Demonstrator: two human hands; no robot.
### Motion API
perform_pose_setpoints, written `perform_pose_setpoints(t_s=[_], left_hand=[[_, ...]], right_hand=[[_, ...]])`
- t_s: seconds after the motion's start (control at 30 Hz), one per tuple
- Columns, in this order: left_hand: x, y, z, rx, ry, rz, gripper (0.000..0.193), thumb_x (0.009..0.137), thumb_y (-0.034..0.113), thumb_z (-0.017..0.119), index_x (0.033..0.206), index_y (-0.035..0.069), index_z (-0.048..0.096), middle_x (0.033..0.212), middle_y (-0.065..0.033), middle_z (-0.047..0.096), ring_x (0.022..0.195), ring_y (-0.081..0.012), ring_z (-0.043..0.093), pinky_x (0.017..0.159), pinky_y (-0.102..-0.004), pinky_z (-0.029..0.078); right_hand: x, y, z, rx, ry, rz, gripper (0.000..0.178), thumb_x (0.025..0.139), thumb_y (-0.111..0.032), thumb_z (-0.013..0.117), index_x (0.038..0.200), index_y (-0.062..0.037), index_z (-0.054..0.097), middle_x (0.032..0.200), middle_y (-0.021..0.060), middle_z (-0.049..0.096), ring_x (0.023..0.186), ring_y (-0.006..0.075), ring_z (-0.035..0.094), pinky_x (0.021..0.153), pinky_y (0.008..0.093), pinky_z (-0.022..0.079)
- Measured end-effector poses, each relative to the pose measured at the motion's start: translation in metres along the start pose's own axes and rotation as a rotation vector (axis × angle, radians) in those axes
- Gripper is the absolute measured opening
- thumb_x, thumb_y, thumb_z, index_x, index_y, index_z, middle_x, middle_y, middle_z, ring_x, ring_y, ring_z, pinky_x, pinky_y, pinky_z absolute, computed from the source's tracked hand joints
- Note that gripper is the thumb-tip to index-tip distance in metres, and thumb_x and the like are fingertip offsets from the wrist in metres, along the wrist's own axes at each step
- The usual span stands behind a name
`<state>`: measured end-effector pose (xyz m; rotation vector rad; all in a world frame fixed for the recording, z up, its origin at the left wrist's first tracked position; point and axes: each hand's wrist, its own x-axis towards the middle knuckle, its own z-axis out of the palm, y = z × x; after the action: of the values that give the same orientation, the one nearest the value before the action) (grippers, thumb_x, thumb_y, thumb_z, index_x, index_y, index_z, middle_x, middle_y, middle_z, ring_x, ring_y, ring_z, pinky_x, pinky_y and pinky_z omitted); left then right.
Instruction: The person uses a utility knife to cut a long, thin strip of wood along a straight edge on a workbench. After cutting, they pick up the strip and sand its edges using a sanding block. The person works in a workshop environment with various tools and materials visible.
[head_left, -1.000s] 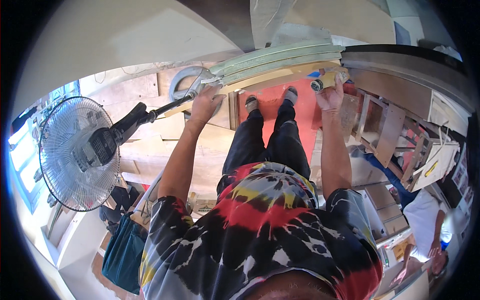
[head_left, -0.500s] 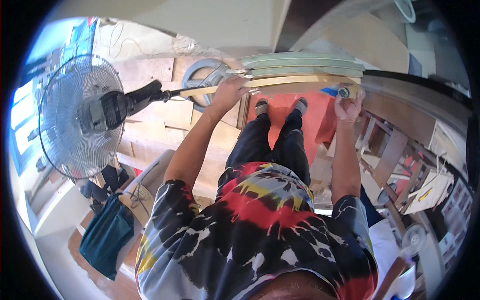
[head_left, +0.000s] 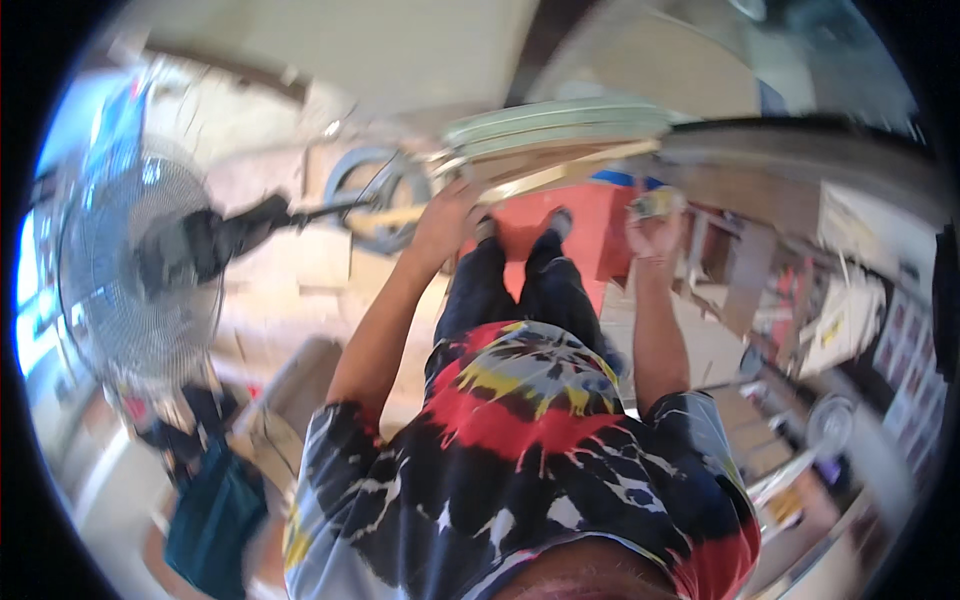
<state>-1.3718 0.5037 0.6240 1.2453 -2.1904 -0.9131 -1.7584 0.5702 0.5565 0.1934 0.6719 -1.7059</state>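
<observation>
My left hand is closed around a long pale wooden strip, with the strip's end showing on the hand's left side. Light green boards or panels are stacked just beyond the strip. My right hand, farther right, grips a small roundish yellow-and-silver object, too blurred to name surely. A blue strip runs between that object and the right end of the wood. Motion blur softens the fingers of both hands.
A large standing fan is at the left. Beyond my left hand a grey wheel-like ring rests by wooden boards. My feet stand on a red surface. Timber pieces and clutter lie at the right; a dark green cloth hangs lower left.
The view has swung, and most things sit farther left. My right hand has drawn back from the wood toward me, and more of the blue strip shows. My left hand stays on the wood.
</observation>
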Motion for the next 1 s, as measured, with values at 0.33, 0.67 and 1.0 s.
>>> perform_pose_setpoints(t_s=[0.33,0.67,1.0], left_hand=[[-0.006,0.149,0.068,-0.111,-0.227,-0.131,0.030,0.080,0.007,0.076,0.108,-0.002,0.069,0.097,-0.0186,0.069,0.090,-0.0306,0.067,0.080,-0.0373,0.052],[0.065,0.427,0.123,-0.393,-0.343,0.200,0.031,0.081,0.000,0.075,0.111,-0.002,0.067,0.101,-0.0076,0.067,0.088,-0.0139,0.060,0.079,-0.0279,0.048],[0.098,0.631,0.344,-0.500,-0.414,0.468,0.029,0.083,0.007,0.076,0.109,-0.003,0.069,0.097,-0.0111,0.068,0.085,-0.0172,0.062,0.077,-0.0302,0.049]], right_hand=[[-0.166,-0.076,-0.043,0.057,0.281,-0.135,0.041,0.090,-0.028,0.070,0.121,-0.0073,0.053,0.112,0.0180,0.064,0.102,0.0286,0.066,0.088,0.0456,0.058],[-0.327,-0.223,-0.173,0.521,0.399,-0.735,0.033,0.085,-0.018,0.077,0.110,-0.0083,0.058,0.102,0.0086,0.063,0.096,0.0229,0.063,0.086,0.0387,0.057],[-0.462,-0.283,-0.230,0.598,0.507,-0.856,0.026,0.089,-0.020,0.073,0.108,-0.0074,0.061,0.099,0.0080,0.066,0.092,0.0232,0.068,0.081,0.0373,0.059]])
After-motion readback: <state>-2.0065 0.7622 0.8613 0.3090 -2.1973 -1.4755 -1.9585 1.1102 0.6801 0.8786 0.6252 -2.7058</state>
